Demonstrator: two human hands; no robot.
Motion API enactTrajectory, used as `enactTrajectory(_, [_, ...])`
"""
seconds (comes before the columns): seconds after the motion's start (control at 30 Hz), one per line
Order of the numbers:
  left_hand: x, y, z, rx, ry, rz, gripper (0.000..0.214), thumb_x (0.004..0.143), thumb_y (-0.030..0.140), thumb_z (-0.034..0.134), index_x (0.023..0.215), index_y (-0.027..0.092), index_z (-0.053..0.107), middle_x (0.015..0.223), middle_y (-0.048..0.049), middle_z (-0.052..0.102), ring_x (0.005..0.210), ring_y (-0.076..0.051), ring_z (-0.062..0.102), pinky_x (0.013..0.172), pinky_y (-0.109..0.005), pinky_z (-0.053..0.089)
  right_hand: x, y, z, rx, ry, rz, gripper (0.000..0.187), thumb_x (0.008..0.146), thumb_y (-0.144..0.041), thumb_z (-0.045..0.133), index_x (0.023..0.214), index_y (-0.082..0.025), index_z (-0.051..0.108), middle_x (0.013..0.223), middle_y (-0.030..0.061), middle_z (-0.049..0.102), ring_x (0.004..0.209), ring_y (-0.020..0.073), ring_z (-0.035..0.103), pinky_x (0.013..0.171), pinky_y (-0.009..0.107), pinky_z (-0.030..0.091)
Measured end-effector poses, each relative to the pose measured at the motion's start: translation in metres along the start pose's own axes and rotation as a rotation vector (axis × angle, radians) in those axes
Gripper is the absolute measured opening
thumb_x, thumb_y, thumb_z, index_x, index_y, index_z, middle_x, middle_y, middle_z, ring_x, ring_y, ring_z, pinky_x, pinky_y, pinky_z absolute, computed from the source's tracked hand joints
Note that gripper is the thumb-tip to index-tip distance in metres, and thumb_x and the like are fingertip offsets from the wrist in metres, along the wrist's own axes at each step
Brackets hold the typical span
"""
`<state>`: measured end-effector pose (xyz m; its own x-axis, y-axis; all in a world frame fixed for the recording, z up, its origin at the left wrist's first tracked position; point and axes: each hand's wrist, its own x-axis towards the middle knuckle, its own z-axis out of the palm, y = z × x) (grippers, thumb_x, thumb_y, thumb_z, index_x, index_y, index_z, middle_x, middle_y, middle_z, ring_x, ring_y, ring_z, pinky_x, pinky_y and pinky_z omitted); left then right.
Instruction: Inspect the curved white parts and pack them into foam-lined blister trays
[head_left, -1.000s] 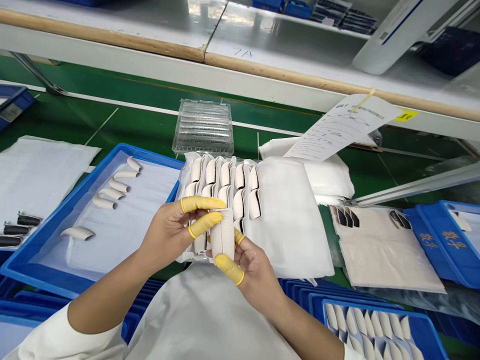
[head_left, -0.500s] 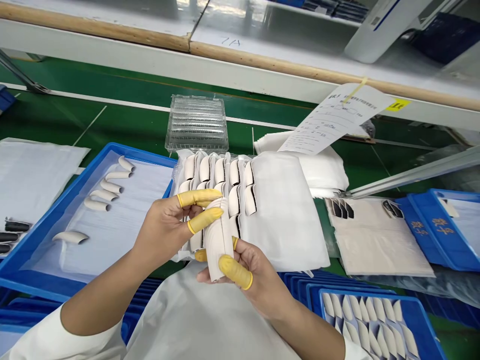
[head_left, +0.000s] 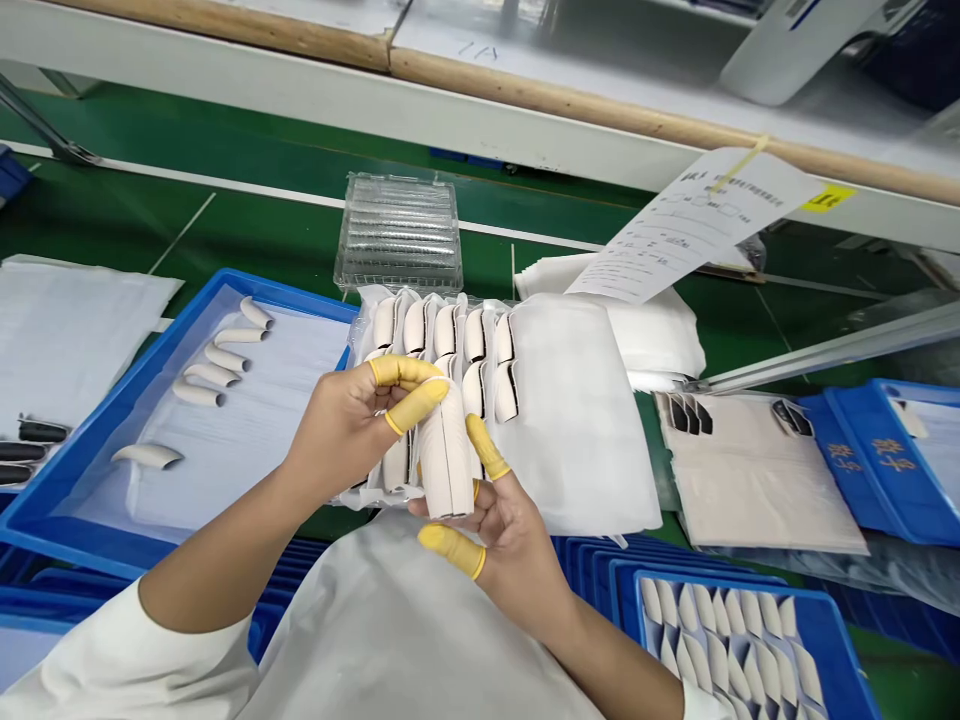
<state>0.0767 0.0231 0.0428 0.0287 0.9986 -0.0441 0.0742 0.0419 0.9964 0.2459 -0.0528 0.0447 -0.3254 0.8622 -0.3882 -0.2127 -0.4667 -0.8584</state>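
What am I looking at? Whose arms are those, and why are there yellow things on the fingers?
This picture comes from a camera worn on a person's head, looking down, so those arms are the person's own. Their left hand and right hand hold a curved white piece between them. Some fingers wear yellow rubber finger covers. Behind the hands lies a white pack with rows of similar pieces tucked into it. To the left, a blue tray holds more pieces. A clear plastic box sits on the green bench.
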Motion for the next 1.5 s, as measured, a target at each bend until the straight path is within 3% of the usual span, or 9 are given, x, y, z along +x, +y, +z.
enactTrajectory(0.23, [0.011,0.001,-0.001,-0.123,-0.042,-0.12,0.019,0.075,0.036,0.078,0.078,0.018,0.074,0.061,0.0028,0.064,0.05,-0.006,0.053,0.046,-0.015,0.045,-0.01,0.006,-0.003,-0.28,0.008,-0.215,0.078,0.086,-0.043,0.072,0.153,-0.036,0.031,0.107,0.0034,0.073,0.09,0.0158,0.072,0.096,0.039,0.054])
enactTrajectory(0.33, [0.016,-0.002,0.001,-0.187,-0.103,-0.214,0.025,0.07,0.04,0.081,0.074,0.017,0.073,0.054,0.004,0.059,0.045,-0.005,0.048,0.043,-0.016,0.043,-0.009,0.002,-0.002,-0.337,-0.004,-0.268,0.077,0.088,-0.047,0.069,0.154,-0.031,0.032,0.095,0.0026,0.075,0.088,0.0154,0.071,0.095,0.036,0.054])
enactTrajectory(0.6, [0.014,-0.029,0.013,-0.407,-0.182,-0.47,0.025,0.069,0.04,0.08,0.067,0.017,0.07,0.047,0.0047,0.052,0.043,-0.006,0.045,0.043,-0.018,0.04,-0.005,-0.008,0.001,-0.37,0.107,-0.168,0.084,0.08,-0.045,0.077,0.152,-0.027,0.038,0.077,0.0009,0.074,0.076,0.0193,0.07,0.081,0.036,0.058])
enactTrajectory(0.9, [0.012,-0.034,0.015,-0.436,-0.167,-0.532,0.028,0.069,0.04,0.079,0.06,0.018,0.064,0.048,0.0045,0.05,0.045,-0.007,0.044,0.046,-0.02,0.04,-0.001,-0.009,-0.002,-0.398,0.115,-0.152,0.075,0.077,-0.044,0.08,0.144,-0.027,0.051,0.06,-0.0055,0.061,0.058,0.0135,0.055,0.07,0.029,0.051])
enactTrajectory(1.1, [0.011,-0.034,0.014,-0.443,-0.165,-0.502,0.027,0.071,0.038,0.078,0.061,0.017,0.064,0.05,0.0049,0.05,0.047,-0.007,0.044,0.048,-0.019,0.041,0.0,-0.007,-0.004,-0.39,0.099,-0.146,0.077,0.076,-0.048,0.079,0.144,-0.027,0.051,0.066,-0.0042,0.06,0.064,0.0145,0.056,0.07,0.03,0.05])
enactTrajectory(1.23, [0.009,-0.027,0.013,-0.461,-0.094,-0.424,0.028,0.07,0.041,0.08,0.075,0.017,0.066,0.059,0.0044,0.056,0.053,-0.007,0.049,0.052,-0.019,0.044,-0.002,-0.001,-0.004,-0.389,0.069,-0.141,0.081,0.077,-0.049,0.079,0.147,-0.029,0.045,0.073,-0.0028,0.063,0.07,0.0156,0.058,0.077,0.032,0.051])
enactTrajectory(1.33, [0.004,-0.019,0.011,-0.52,-0.05,-0.337,0.032,0.072,0.045,0.08,0.086,0.019,0.067,0.067,0.0039,0.058,0.059,-0.007,0.051,0.056,-0.018,0.047,-0.004,0.004,-0.004,-0.263,0.051,-0.124,0.083,0.077,-0.055,0.077,0.148,-0.031,0.042,0.083,-0.0002,0.068,0.078,0.0179,0.063,0.086,0.037,0.051])
enactTrajectory(1.43, [-0.001,-0.011,0.012,-0.555,-0.013,-0.234,0.031,0.076,0.048,0.077,0.087,0.022,0.065,0.072,0.0024,0.06,0.062,-0.008,0.052,0.057,-0.018,0.048,-0.003,0.006,-0.004,-0.03,-0.009,-0.055,0.059,0.083,-0.068,0.061,0.126,-0.027,0.062,0.092,0.0048,0.07,0.08,0.0189,0.066,0.084,0.038,0.052])
enactTrajectory(1.5, [-0.004,-0.009,0.014,-0.583,0.024,-0.178,0.031,0.077,0.049,0.076,0.086,0.023,0.064,0.08,0.0014,0.062,0.064,-0.008,0.052,0.058,-0.019,0.048,-0.001,0.007,-0.002,0.138,-0.058,0.027,0.056,0.087,-0.072,0.051,0.106,-0.023,0.07,0.096,0.0082,0.07,0.08,0.0198,0.067,0.078,0.037,0.053])
